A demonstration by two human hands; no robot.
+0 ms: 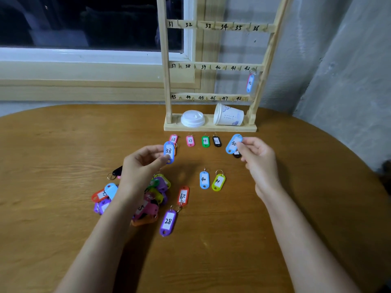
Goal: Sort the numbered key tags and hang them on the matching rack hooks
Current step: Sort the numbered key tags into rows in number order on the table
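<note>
Left hand (143, 163) pinches blue tag 38 (169, 152); right hand (257, 157) pinches blue tag 30 (233, 143), both held above the bench (63, 144) before the rack (211, 66).

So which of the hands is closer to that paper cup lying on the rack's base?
Right. The right hand is just in front of the paper cup, slightly to its right; the left hand is much farther away, off to the cup's left.

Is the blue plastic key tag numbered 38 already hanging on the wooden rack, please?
No, the blue plastic key tag numbered 38 is pinched by the left hand, short of the wooden rack.
</note>
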